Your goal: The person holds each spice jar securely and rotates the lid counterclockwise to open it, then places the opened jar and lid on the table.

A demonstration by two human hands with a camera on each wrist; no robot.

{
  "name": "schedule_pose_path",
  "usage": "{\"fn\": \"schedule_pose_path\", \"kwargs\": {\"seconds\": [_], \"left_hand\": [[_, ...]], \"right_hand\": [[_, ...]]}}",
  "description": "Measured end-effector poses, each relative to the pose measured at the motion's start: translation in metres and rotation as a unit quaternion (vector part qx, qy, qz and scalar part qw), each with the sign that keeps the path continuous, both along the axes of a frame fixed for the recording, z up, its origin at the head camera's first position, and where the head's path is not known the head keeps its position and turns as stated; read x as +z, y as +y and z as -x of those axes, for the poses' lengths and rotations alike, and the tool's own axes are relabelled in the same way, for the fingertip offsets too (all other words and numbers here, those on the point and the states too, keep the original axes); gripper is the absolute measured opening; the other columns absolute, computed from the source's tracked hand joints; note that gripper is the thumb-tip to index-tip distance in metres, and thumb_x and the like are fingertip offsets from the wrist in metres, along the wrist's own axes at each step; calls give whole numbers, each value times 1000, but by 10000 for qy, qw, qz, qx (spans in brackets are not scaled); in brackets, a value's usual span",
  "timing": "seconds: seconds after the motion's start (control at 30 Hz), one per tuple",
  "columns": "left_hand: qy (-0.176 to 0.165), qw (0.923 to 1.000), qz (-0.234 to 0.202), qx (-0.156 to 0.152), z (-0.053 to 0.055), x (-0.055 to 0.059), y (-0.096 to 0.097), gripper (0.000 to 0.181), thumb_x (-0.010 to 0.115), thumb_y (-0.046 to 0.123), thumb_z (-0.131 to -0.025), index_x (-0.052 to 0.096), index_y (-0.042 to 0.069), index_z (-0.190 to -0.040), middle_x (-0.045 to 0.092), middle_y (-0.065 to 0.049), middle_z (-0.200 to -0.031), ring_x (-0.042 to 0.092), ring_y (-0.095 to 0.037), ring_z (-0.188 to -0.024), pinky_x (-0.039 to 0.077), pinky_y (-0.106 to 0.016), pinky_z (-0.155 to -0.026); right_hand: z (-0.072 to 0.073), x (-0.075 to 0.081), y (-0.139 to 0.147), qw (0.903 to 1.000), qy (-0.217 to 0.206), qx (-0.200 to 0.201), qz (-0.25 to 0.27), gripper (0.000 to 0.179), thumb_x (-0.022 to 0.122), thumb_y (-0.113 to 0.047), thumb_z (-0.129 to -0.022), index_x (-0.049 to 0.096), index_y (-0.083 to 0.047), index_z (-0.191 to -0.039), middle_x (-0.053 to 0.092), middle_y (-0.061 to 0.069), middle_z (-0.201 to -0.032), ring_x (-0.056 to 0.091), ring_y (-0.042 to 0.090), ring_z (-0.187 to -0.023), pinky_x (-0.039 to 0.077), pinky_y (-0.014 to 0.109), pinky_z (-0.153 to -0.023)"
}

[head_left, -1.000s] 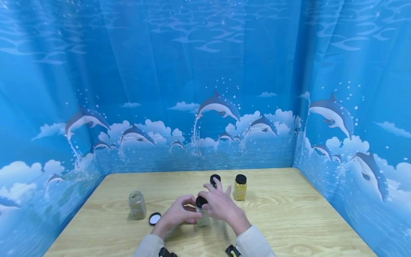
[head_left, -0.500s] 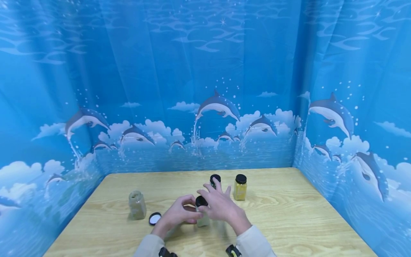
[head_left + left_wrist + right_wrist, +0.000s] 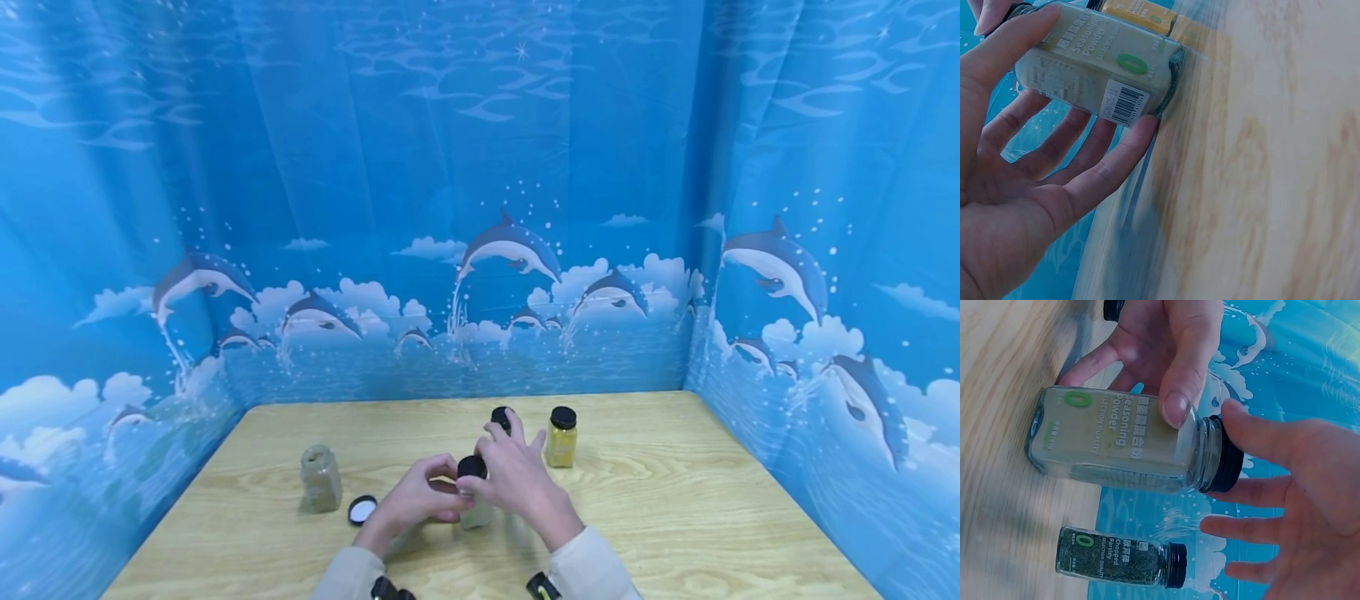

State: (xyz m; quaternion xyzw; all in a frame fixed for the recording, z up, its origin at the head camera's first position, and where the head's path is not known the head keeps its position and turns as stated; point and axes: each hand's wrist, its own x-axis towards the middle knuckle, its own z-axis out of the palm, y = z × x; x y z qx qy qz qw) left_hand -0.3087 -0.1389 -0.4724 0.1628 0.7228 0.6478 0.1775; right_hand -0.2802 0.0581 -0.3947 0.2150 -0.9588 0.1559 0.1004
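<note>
A clear glass jar of seasoning powder [image 3: 1116, 437] stands on the table between the hands. My left hand [image 3: 422, 492] grips its body, thumb on one side and fingers on the other, as the left wrist view shows. With thumb and index finger, my right hand [image 3: 517, 475] pinches the jar's black lid [image 3: 1229, 456]; its other fingers stick out loosely. The lid sits on the neck, where glass threads show below it. Behind the right hand stands a jar of chopped parsley [image 3: 1116, 556] with a black lid, partly hidden in the head view.
A capped jar of yellow contents [image 3: 562, 448] stands right of the parsley. To the left, an uncapped jar [image 3: 321, 483] stands beside a loose black lid [image 3: 362, 510] lying with its white inside up. A blue dolphin curtain [image 3: 480, 208] surrounds the wooden table [image 3: 712, 517].
The right hand's thumb has moved left across the front of the lid and its fingers have shifted round the lid. The left hand and jar stay in place.
</note>
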Motion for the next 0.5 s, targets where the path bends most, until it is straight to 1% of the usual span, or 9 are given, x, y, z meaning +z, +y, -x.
{"fn": "schedule_pose_path", "kwargs": {"seconds": [0.13, 0.2, 0.3, 0.5], "left_hand": [[-7, 10000, 9, 6, 0, 0, 0, 35, 87, 21, -84, 62, 5, -105, 71, -11, -112, 74, -22, -101, 66, -39, -77], [-9, 10000, -2, -1, 1, 0, 0, 35, 86, 20, -84, 63, 5, -105, 71, -10, -111, 74, -23, -101, 66, -40, -77], [32, 10000, -14, -8, 1, -1, 0, 36, 86, 19, -83, 63, 5, -107, 71, -10, -109, 74, -22, -99, 66, -40, -78], [86, 10000, -46, -18, 0, -2, 1, 35, 85, 16, -84, 63, 4, -108, 71, -9, -108, 74, -22, -97, 66, -39, -77]], "right_hand": [[-1, 0, 0, 9998, -62, 154, -71, 38, 78, -45, -88, 74, -16, -112, 56, 15, -149, 28, 51, -152, 19, 93, -103], [-2, 1, 0, 9995, -119, 263, -141, 36, 78, -41, -89, 73, -19, -117, 55, 14, -150, 27, 52, -152, 19, 94, -103], [-3, 2, 0, 9986, -216, 392, -291, 33, 77, -34, -91, 71, -22, -121, 54, 14, -151, 26, 51, -153, 19, 94, -102], [-5, 5, 1, 9968, -423, 555, -396, 36, 73, -23, -94, 66, -22, -129, 52, 15, -153, 24, 52, -153, 18, 95, -102]]}}
